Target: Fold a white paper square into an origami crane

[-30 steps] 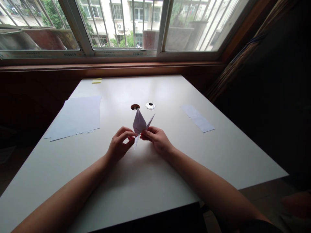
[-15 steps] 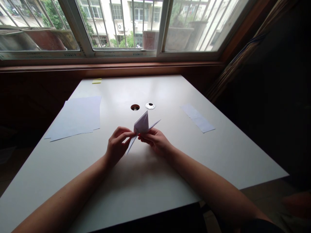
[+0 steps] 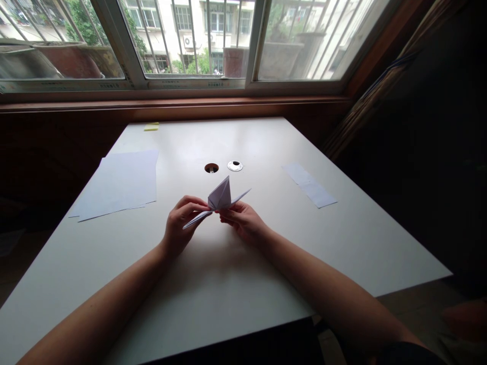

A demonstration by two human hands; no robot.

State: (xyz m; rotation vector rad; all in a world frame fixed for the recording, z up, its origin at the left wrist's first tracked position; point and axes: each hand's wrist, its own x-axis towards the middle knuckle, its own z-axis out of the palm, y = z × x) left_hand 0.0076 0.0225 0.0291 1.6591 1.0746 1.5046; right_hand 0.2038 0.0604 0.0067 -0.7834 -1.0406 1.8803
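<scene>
A piece of folded white paper (image 3: 220, 194) is held between my two hands, above the middle of the table. It has a broad upright point, a thin point reaching up to the right and another slanting down to the left. My left hand (image 3: 181, 221) pinches its left side near the base, the lower-left point lying across in front of the fingers. On the right side, my right hand (image 3: 244, 221) is closed on the lower edge with thumb and fingers. Some fingertips are hidden behind the paper.
White sheets (image 3: 117, 182) lie at the table's left, with a yellow slip (image 3: 151, 126) beyond. At right is a paper strip (image 3: 311, 186). A cable hole (image 3: 211, 168) and its round cover (image 3: 235, 166) are past my hands. A window (image 3: 190, 40) stands behind the white table (image 3: 228, 299).
The lower-left point of the folded paper has swung up and outward to the left, from steeply downward to nearly level. Both hands keep their hold, the left shifting slightly.
</scene>
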